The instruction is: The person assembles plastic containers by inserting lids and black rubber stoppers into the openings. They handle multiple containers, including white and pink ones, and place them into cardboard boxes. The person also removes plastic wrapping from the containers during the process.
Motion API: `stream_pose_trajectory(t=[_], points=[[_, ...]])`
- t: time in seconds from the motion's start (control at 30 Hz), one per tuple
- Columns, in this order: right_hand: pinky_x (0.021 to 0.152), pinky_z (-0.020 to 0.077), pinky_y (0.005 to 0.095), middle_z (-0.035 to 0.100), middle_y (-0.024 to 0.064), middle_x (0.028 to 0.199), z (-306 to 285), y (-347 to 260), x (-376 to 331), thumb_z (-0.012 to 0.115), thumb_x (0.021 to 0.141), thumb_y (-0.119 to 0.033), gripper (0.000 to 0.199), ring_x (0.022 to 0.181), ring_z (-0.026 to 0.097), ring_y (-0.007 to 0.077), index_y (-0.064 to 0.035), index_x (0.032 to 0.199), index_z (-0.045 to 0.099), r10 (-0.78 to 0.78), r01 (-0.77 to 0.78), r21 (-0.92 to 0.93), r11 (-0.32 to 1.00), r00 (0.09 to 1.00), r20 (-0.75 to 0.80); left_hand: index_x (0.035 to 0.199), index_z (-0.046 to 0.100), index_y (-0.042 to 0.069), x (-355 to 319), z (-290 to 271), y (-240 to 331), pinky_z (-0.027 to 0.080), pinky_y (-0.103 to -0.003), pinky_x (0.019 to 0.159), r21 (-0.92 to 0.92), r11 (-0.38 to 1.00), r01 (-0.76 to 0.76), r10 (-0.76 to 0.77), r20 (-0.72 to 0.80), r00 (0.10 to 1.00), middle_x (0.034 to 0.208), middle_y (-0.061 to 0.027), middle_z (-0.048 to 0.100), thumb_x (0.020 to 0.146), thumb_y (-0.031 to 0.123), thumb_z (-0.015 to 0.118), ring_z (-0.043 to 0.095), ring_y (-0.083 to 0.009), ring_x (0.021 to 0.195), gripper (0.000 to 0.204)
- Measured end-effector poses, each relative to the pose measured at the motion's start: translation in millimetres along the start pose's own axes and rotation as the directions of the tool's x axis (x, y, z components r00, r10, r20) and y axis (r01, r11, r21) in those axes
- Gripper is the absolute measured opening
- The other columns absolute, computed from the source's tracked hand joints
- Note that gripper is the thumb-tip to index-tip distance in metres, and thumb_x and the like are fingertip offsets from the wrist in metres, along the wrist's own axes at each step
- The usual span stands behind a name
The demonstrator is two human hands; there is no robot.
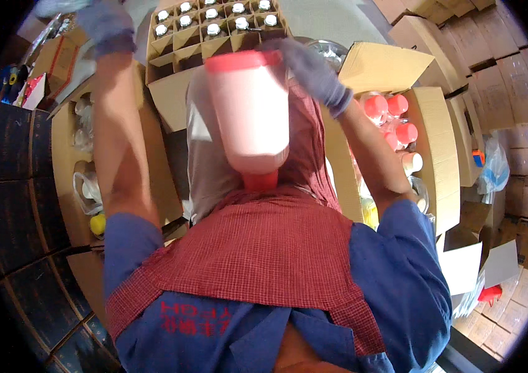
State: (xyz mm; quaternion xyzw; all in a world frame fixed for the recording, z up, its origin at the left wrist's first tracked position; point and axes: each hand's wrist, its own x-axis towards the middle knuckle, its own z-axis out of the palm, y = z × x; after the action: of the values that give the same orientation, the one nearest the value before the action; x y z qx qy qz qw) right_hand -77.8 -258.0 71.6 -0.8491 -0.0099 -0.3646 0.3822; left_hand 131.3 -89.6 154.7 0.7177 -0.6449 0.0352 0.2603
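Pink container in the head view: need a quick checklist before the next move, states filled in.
1. Right hand at the pink container's red rim: ok.
2. Right-hand grip secure: cannot tell, fingers partly hidden.
3. Left hand at the container: not ok, it is away at upper left.
4. Divided carton open at the top: ok.
5. White caps on its visible bottles: ok.
6. Container's fill level: cannot tell.

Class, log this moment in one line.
left hand: gloved, grip unclear | right hand: gloved, at red rim of pink container | carton: holds white-capped bottles
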Motion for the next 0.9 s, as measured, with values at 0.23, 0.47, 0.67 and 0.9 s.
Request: stream_pose_trajectory(t=[0.23, 0.47, 0.67, 0.9], points=[[0.075, 0.0492, 0.0403, 0.064, 0.018, 0.092, 9.2, -2.2, 7.9, 0.052, 0.087, -0.017, 0.021, 0.086, 0.061, 0.0358, 0.0014, 0.092, 0.06, -0.045, 0.059, -0.081, 0.995, 0.983, 0.175, 0.105, 0.062, 0.0, -136.4, 48.0, 67.1, 0.049, -0.037, 0.081, -0.018, 0.916, -0.4, 0.399, 0.143, 0.906, 0.1, -0.0098, 0.063, 0.086, 0.025, 0.064, 0.061, -0.0203, 0.093, 0.032], [0.078, 0.0478, 0.042, 0.064, 0.0132, 0.082, 82.9, 6.5, 45.4, 0.051, 0.088, -0.02, 0.021, 0.081, 0.061, 0.0327, -0.0023, 0.085, 0.063, -0.113, 0.074, 0.249, 0.966, 0.983, 0.145, 0.12, 0.05, -0.003, -149.4, 68.9, -39.4, 0.047, -0.039, 0.089, -0.657, 0.702, 0.275, -0.369, -0.005, 0.93, 0.116, -0.0144, 0.056, 0.086, 0.039, 0.061, 0.059, -0.0254, 0.104, 0.055], [0.105, 0.0351, 0.0437, 0.059, 0.019, 0.115, 57.4, 78.3, 56.6, 0.039, 0.094, -0.013, 0.032, 0.108, 0.054, 0.0411, 0.0029, 0.114, 0.058, 0.263, -0.256, -0.064, 0.965, 0.944, 0.198, 0.14, 0.035, -0.003, -28.9, 48.3, -29.1, 0.036, -0.042, 0.105, -0.497, 0.866, 0.063, -0.135, -0.11, 0.985, 0.136, -0.0222, 0.046, 0.084, 0.047, 0.061, 0.048, -0.0348, 0.125, 0.078], [0.091, 0.0455, 0.0402, 0.062, 0.0175, 0.107, 48.4, 86.0, 79.5, 0.044, 0.098, -0.022, 0.033, 0.099, 0.06, 0.0358, 0.0042, 0.114, 0.057, 0.012, 0.103, -0.401, 0.91, 0.962, 0.274, 0.135, 0.041, 0.0, 4.0, 81.6, -28.4, 0.034, -0.04, 0.106, -0.691, 0.709, 0.138, -0.368, -0.196, 0.909, 0.133, -0.0206, 0.047, 0.085, 0.038, 0.061, 0.046, -0.0335, 0.124, 0.067]])
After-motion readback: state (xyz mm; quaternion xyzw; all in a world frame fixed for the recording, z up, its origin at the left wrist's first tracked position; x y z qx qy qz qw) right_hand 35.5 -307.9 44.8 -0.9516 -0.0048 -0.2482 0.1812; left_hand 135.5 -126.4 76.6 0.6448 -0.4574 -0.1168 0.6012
